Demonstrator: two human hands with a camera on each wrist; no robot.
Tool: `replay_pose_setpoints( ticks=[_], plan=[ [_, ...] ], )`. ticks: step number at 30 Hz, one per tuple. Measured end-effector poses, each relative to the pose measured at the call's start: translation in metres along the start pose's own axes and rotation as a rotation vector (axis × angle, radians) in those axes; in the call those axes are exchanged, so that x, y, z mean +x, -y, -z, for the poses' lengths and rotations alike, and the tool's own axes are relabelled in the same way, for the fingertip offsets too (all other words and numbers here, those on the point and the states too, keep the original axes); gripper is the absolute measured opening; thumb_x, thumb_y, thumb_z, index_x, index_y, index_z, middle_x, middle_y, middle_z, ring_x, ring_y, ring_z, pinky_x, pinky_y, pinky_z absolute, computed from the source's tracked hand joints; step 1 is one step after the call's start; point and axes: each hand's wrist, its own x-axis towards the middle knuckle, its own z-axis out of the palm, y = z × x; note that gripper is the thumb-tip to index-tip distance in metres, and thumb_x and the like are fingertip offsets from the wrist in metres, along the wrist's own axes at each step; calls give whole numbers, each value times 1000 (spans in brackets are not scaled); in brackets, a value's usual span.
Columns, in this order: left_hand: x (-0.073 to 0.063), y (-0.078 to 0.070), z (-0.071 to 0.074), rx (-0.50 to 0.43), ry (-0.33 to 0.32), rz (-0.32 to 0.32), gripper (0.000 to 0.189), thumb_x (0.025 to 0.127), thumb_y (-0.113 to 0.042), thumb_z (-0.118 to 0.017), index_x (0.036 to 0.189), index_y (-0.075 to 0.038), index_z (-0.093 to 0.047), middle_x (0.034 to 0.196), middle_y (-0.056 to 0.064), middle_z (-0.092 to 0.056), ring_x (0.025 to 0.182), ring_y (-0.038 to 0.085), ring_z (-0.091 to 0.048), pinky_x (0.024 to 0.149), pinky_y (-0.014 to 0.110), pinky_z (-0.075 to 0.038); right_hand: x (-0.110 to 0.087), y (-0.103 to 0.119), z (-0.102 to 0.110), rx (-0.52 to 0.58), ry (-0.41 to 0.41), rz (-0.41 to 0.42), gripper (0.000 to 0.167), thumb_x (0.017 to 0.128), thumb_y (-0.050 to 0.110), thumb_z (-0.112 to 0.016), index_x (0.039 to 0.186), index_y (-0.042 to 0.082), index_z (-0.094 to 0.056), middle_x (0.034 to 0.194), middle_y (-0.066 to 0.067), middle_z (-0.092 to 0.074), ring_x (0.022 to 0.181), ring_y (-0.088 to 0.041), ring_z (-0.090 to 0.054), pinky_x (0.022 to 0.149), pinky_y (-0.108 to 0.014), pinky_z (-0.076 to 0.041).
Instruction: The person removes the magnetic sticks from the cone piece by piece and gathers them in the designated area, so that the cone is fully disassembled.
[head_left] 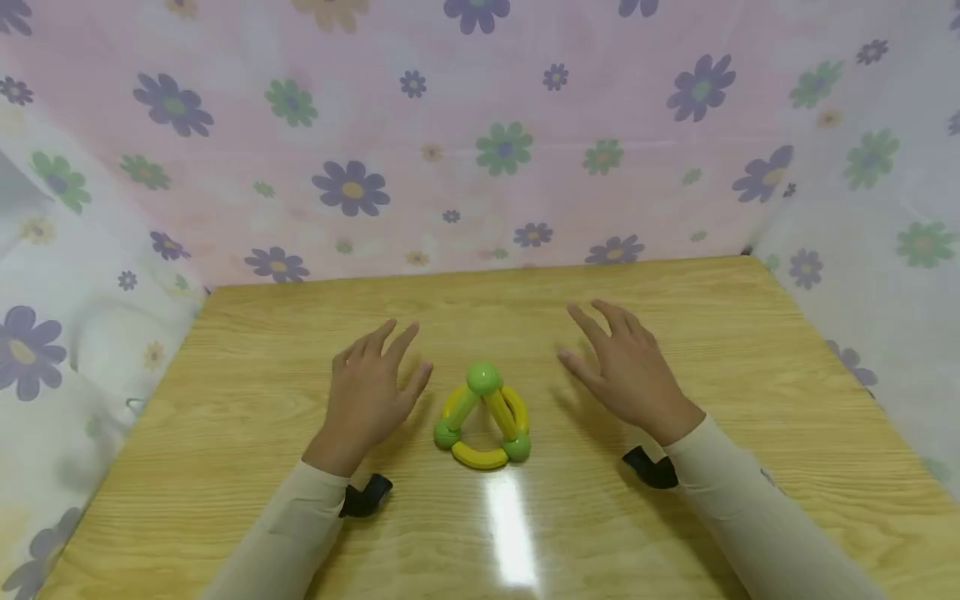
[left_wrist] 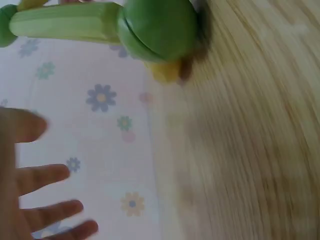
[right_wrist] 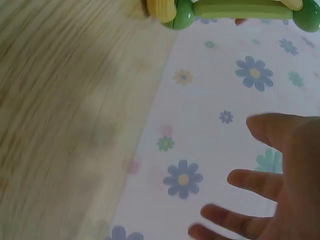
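A pyramid-shaped toy of green balls joined by green and yellow rods [head_left: 480, 457] stands on the wooden table between the two hands. Some of its yellow rods are curved, and one green ball forms its top. To its left, the left hand [head_left: 367, 396] hovers with fingers spread, holding nothing. On the other side, the right hand [head_left: 630, 371] is also spread and apart from the toy. Part of the toy's green rod [left_wrist: 65, 21] shows at the top of the left wrist view. The right wrist view catches another green rod [right_wrist: 242, 9] along its upper edge.
The wooden table [head_left: 262, 333] reaches back to a flower-patterned cloth [head_left: 465, 117], which also hangs at both sides. Black straps or mounts [head_left: 366, 497] sit at both wrists. A bright light reflection lies on the table in front of the toy.
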Motion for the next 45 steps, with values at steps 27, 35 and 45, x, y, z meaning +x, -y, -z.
replay_pose_setpoints(
  ticks=[27, 35, 45],
  plan=[
    [-7, -21, -11, -537, 301, -128, 59, 91, -47, -71, 143, -25, -55, 110, -2, -72, 46, 7, -49, 46, 25, -46, 16, 73, -17, 621, -8, 305, 37, 104, 25, -54, 141, 18, -57, 97, 5, -60, 83, -8, -54, 73, -27, -50],
    [-9, -25, -15, -613, 298, -152, 52, 93, -37, -72, 139, -16, -59, 112, 8, -72, 46, 5, -47, 45, 24, -45, 10, 79, -19, 620, 23, 345, 35, 102, 24, -60, 136, 18, -61, 92, 6, -54, 77, -9, -48, 68, -32, -48],
    [-13, -32, -17, -686, 243, -134, 52, 93, -39, -70, 137, -13, -60, 109, 9, -73, 46, 6, -50, 46, 25, -48, 9, 82, -19, 623, 52, 354, 35, 99, 25, -65, 132, 14, -64, 101, 6, -63, 76, -8, -50, 65, -28, -48]
  ],
)
